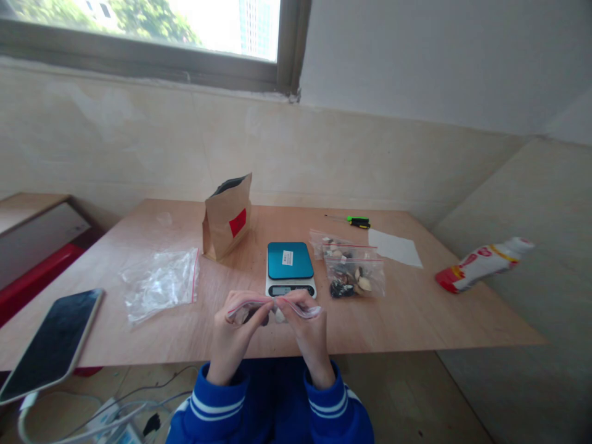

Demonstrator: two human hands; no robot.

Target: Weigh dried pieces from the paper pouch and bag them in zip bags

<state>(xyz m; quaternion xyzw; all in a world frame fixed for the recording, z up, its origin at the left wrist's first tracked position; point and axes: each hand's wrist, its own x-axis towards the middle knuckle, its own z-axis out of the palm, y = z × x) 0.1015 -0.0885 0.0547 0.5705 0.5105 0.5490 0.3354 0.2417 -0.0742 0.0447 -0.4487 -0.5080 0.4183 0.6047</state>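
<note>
Single head view: looks forward and down across the pale wooden table (416, 320), near edge close, far wall beyond.

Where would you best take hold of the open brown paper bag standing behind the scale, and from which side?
Probably the brown paper bag at its upper sides just below the open mouth, fingers coming from above: it stands upright, slightly leaning, and its flat, creased panels give there.

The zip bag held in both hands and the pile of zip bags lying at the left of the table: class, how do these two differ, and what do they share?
The held zip bag is pinched along its top edge by the left hand and right hand; the pile of zip bags lies untouched on the table. The held zip bag has small pieces inside; the pile of zip bags looks empty and crumpled. Both are clear plastic with a red strip.
</note>
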